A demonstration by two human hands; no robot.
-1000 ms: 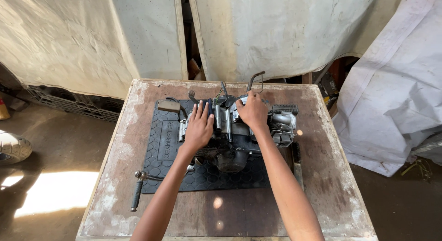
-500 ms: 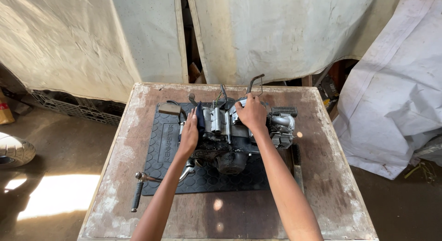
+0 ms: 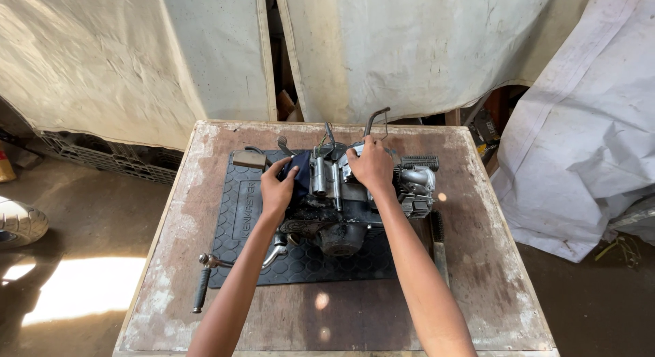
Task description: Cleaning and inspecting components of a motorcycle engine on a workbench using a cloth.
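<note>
Both arms outstretched; left hand [image 3: 276, 190], right hand [image 3: 372, 166] fingers curled, seemingly gripping.

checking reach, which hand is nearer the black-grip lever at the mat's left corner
Left. The left hand rests on the engine above the lever; the right hand is farther, across the engine.

Pale tarpaulin walls [image 3: 170, 64], worn wooden table [image 3: 477, 275], sunlit dirt floor [image 3: 75, 295]

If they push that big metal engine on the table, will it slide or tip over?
The engine is a bulky block of cast metal, so it is probably heavy and stiff. It sits on a ribbed black rubber mat, so it likely grips rather than slides. Both the left hand and right hand hold it, suggesting it may rock.
</note>
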